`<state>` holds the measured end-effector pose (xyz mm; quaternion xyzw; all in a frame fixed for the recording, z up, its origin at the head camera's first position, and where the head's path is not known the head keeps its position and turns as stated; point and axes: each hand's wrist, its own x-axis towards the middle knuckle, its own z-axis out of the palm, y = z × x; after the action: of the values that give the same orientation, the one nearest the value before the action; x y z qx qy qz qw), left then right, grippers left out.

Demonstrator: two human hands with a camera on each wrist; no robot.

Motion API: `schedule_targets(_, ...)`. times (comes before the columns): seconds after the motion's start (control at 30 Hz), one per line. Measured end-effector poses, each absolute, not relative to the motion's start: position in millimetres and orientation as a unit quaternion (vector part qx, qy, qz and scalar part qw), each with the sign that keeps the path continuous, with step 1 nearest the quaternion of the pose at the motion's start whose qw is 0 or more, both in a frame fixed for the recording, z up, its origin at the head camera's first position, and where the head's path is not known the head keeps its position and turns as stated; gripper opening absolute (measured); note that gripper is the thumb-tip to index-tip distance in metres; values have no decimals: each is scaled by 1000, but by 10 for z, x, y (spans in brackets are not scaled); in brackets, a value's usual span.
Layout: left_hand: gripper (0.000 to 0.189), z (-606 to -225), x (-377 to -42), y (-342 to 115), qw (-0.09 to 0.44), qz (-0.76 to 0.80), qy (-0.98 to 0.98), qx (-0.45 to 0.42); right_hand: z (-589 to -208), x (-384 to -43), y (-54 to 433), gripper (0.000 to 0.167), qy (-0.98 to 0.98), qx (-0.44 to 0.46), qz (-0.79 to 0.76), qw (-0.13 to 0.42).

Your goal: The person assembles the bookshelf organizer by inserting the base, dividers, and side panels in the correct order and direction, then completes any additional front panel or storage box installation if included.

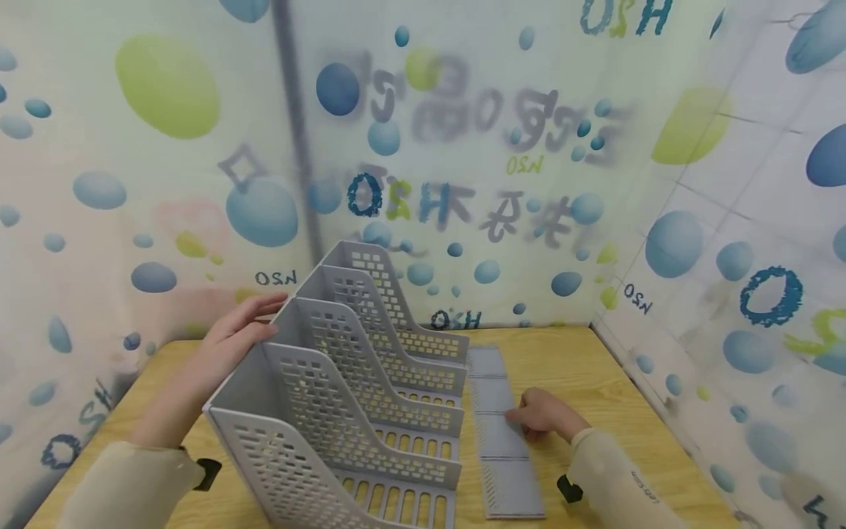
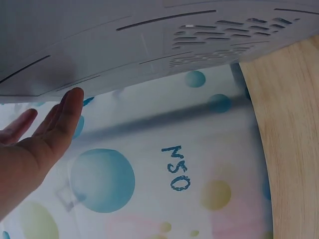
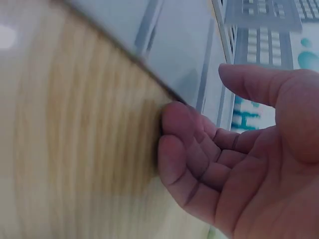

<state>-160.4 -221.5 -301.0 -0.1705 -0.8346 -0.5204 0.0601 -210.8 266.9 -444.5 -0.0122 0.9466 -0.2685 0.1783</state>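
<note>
A grey file organizer [image 1: 370, 441] with several upright slots and perforated dividers stands on the table in the head view. My left hand [image 1: 241, 330] touches its tall back edge with fingers extended. From below, the left wrist view shows that hand [image 2: 47, 132] with its fingertips right at the grey back panel [image 2: 124, 45]. A flat grey strip [image 1: 505, 485] of several joined panels lies right of the organizer. My right hand [image 1: 545, 413] is at the strip's right edge. In the right wrist view its loosely bent fingertips [image 3: 174, 119] meet that edge, while the thumb stands apart above.
The wooden table [image 1: 595, 367] extends to both sides of the organizer and strip. Behind it and at the sides hang pale curtains [image 1: 463, 147] printed with coloured bubbles and letters. The organizer's tall back stands close to the left forearm.
</note>
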Motion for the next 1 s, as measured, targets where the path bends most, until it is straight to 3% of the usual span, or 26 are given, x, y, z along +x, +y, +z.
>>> schedule_targets(0.2, 50, -3044, -1588, -2188, 68, -544, -821, -159, -4516, -2067, 2488, 27, 940, -7, -295, 174)
schedule_targets(0.43, 46, -3056, -1369, -2096, 112, -521, -836, -131, -4593, -2071, 2477, 30, 910, -3, -373, 179)
schedule_targets(0.77, 45, -3064, -1222, -2003, 165, -488, -849, -115, -4478, -2129, 2405, 24, 844, -118, -483, 199)
schedule_targets(0.9, 45, -3085, -1274, -2014, 181, -483, -844, -143, -4489, -2158, 2298, 38, 848, -101, -489, 178)
schedule_targets(1.0, 45, -3104, -1325, -2034, 179, -483, -841, -164, -4527, -2189, 2215, 36, 859, -89, -485, 137)
